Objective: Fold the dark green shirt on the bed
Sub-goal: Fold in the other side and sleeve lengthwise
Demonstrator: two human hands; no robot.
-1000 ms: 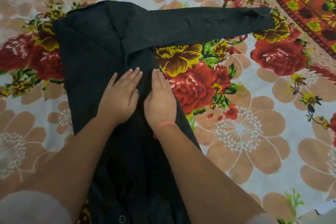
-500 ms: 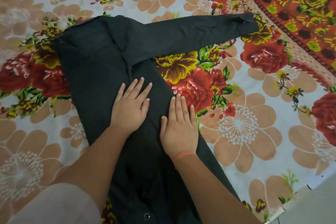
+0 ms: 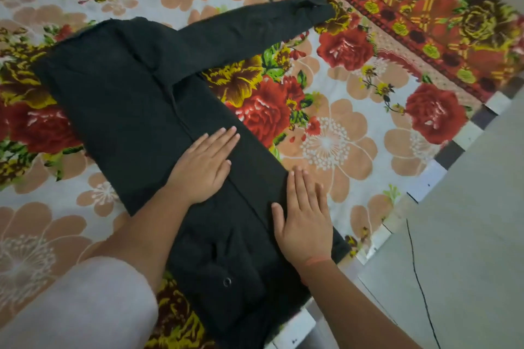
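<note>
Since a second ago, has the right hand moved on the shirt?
Yes. The right hand has slid down the dark green shirt, away from the outstretched sleeve toward the hem end, and now lies at the shirt's right edge.

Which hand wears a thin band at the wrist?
The right hand, flat near the dark green shirt's edge, wears an orange band; the left hand has none.
</note>
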